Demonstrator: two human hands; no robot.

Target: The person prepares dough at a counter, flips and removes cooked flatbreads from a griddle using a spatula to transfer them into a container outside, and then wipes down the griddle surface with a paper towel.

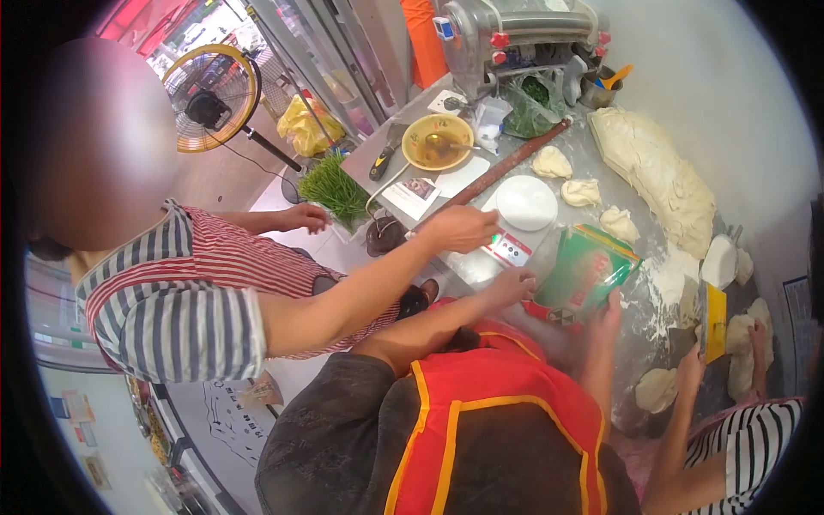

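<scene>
My right hand grips the lower right edge of a green flour-type bag with red at its bottom, tilted over the steel table. My left hand is by the bag's left edge, fingers loosely bent and slightly apart, with nothing visible in them. Just beyond it is a kitchen scale with a round white plate. Another person's hand reaches over the scale's left side. Small dough pieces lie behind the bag.
A long dough mass lies along the wall. At right, another person holds a yellow-handled scraper beside dough lumps. A rolling pin, yellow bowl and dough machine stand farther back. A co-worker stands close at left.
</scene>
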